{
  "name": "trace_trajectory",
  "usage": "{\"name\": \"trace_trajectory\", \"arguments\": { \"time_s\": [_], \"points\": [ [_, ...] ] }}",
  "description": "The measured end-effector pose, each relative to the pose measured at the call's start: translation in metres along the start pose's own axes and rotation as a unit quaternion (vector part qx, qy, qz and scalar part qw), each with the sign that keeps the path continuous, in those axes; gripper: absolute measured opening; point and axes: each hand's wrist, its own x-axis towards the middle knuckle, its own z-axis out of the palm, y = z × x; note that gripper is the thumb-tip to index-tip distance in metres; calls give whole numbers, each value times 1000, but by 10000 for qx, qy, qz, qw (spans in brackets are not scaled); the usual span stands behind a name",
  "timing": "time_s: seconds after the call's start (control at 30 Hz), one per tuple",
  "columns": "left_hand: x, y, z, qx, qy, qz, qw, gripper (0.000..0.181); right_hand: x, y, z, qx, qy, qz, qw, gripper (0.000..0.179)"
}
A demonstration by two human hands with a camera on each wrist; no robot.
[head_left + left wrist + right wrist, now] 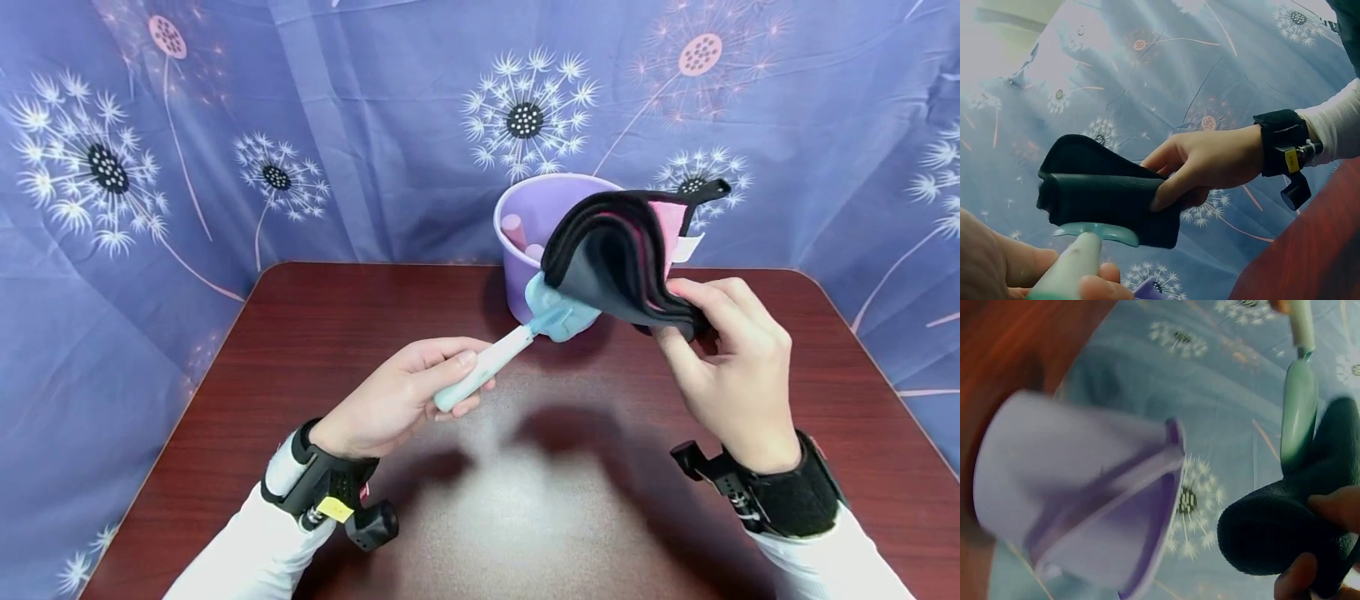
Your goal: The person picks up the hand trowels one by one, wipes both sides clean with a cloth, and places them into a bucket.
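My left hand [408,392] holds the white handle of a utensil [487,365] with a broad, pale-blue, scoop-like head. That head touches or lies just under the lower edge of a folded pot holder [607,267], dark grey with black trim, a pink patch, a white tag and a hanging loop. My right hand [731,367] pinches the pot holder at its right end, thumb below and fingers above. Both things are raised in front of a lilac bucket [517,283]. In the left wrist view the utensil's head [1094,232] sits against the pot holder [1104,197].
Inside the bucket are pink cylindrical pieces [513,229]; its other contents are hidden. The bucket's handle [1110,503] hangs down its side. It stands at the back of a dark red-brown table [360,312], before a blue dandelion-print cloth [390,125].
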Motion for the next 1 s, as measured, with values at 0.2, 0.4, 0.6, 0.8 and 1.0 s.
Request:
{"name": "trace_trajectory", "arguments": {
  "time_s": [0.2, 0.4, 0.6, 0.8, 1.0],
  "points": [
    [1, -3, 7, 262, 73, 180, 9995, 26, -12, 9, 4, 862, -525, 1225, 9873, 25],
    [3, -7, 15, 468, 267, 168, 9984, 24, -20, 13, 9, 2073, -1014, 2234, 9470, 24],
    [4, -11, 19, 849, 381, 167, 9955, 26, -25, 7, 13, 2782, -1479, 2539, 9145, 21],
    [4, -13, 20, 1398, 533, 476, 9876, 29, -27, 1, 14, 2897, -1871, 2833, 8949, 21],
    [6, -16, 22, 2110, 796, 850, 9705, 27, -30, -6, 14, 3460, -2141, 3194, 8558, 21]
  ]
}}
